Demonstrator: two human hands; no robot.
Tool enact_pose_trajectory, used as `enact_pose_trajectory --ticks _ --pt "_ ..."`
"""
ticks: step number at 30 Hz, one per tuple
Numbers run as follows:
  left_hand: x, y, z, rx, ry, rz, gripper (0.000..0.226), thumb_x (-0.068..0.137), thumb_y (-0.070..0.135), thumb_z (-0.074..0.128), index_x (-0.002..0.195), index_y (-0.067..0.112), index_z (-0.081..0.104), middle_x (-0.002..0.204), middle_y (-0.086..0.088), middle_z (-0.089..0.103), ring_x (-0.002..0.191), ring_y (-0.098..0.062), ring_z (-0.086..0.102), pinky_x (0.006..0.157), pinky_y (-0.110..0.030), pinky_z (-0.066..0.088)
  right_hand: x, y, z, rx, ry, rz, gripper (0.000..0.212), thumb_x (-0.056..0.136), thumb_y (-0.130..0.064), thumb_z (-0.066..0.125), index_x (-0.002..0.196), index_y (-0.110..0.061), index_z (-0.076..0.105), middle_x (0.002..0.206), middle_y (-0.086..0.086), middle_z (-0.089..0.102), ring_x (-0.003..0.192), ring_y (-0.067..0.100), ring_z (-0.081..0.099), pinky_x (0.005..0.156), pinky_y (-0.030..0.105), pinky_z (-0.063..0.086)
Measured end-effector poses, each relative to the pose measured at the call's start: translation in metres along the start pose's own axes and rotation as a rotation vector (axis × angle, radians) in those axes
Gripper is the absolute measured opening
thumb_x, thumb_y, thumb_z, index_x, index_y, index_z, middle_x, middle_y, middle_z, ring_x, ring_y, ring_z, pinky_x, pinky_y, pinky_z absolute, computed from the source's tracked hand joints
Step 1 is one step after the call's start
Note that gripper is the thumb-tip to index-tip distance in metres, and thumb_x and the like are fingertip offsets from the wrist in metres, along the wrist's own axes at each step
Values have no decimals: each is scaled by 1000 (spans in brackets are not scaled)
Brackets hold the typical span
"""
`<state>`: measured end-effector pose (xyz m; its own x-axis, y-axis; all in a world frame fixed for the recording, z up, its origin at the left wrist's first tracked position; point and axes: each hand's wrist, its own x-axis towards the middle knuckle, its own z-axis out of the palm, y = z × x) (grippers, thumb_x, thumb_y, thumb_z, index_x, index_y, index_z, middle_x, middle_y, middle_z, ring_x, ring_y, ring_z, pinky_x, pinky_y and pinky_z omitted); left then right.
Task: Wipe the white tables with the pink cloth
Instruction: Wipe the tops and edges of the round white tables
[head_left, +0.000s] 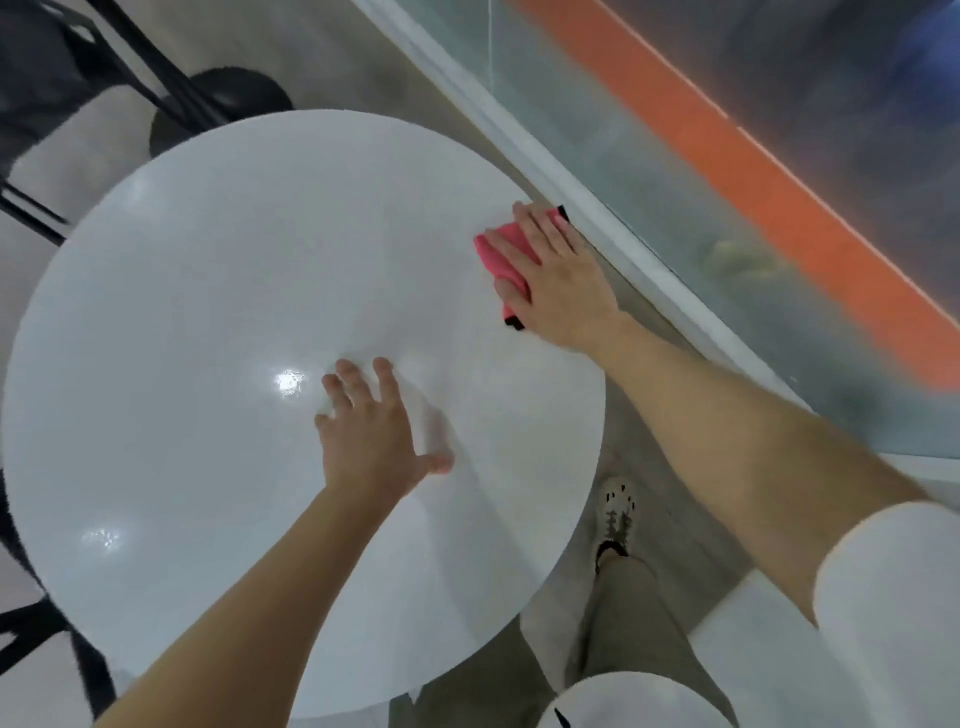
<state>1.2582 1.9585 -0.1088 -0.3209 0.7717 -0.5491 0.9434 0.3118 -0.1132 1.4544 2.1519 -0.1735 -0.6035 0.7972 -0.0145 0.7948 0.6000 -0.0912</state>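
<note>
**Pink cloth worked at the very rim of the round table**

The folded pink microfibre cloth with black trim (501, 257) lay at the far right edge of the glossy white round table (208, 312), one black-edged corner already past the rim. A stroke pushed further outward would likely have carried it off the top into the gap beside the frosted glass partition with the orange band (779, 218), since nothing pinched it. Most of the tabletop also looked unreached from there, so a short arc could have left the near and left parts unwiped.

The right hand (556, 275) pressed flat on the cloth, fingers straight and together, the arm stretched out long across the table edge. The left hand (369, 431) rested near the table's middle, fingers spread and thumb out, holding nothing and seemingly bracing the lean. The two hands were well apart
</note>
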Motion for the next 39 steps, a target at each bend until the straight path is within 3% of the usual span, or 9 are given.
enact_pose_trajectory --ticks 3,9,13,18,23,29,33,35,39 --pt "3 -1 2 6 -16 18 160 63 93 76 167 9 -12 173 -34 -5 162 -53 2 116 -60 46 11 -44 4 39 -7 183 66 115 -54 17 174 -26 15 179 23 9 168 36 6 135 54 5" --pt "4 -2 5 54 3 35 162 61 97 71 167 7 -12 171 -38 -1 161 -56 8 116 -61 45 -116 -68 10 61 -65 -252 61 117 -47 31 174 -29 18 181 12 7 169 28 2 135 53 13" --pt "6 -1 7 65 12 46 160 63 96 71 167 6 -12 171 -39 0 160 -56 8 115 -61 45 -103 -24 8 13 -50 -91 60 117 -50 30 173 -31 20 181 12 11 169 27 5 135 51 14" --pt "11 -7 13 60 21 48 159 60 95 74 167 8 -7 171 -37 3 160 -56 10 112 -62 48 -57 -62 11 11 9 309 65 115 -50 18 174 -23 15 178 25 11 167 38 8 134 55 10" --pt "16 -7 15 77 18 49 165 54 100 72 168 8 -5 170 -38 7 159 -56 11 107 -63 52 -149 -107 21 66 -4 76 61 116 -47 31 173 -26 22 180 16 13 168 32 6 135 53 11" --pt "15 -6 10 21 35 81 164 52 97 77 169 9 2 170 -38 12 157 -56 18 109 -61 50 -181 -114 22 87 -50 202 61 115 -48 33 172 -26 28 180 14 15 168 29 9 136 51 11" --pt "4 -29 13 -16 62 186 142 59 92 78 166 26 11 173 -29 13 158 -50 18 109 -58 48 -170 -107 1 218 -80 282 55 114 -43 36 163 -23 46 172 6 39 160 25 33 133 47 21" --pt "-4 -51 17 -51 62 312 122 70 79 83 165 32 22 176 -16 15 161 -40 17 113 -58 45 -162 -96 -7 116 -88 328 50 109 -32 44 155 -14 53 156 10 54 146 30 49 126 49 31" --pt "-37 -90 35 -100 96 423 88 92 52 81 163 24 39 173 -3 32 158 -29 33 121 -53 41 -154 -114 -28 -38 -180 398 43 94 -32 47 125 -7 64 125 15 63 120 37 56 114 52 38"
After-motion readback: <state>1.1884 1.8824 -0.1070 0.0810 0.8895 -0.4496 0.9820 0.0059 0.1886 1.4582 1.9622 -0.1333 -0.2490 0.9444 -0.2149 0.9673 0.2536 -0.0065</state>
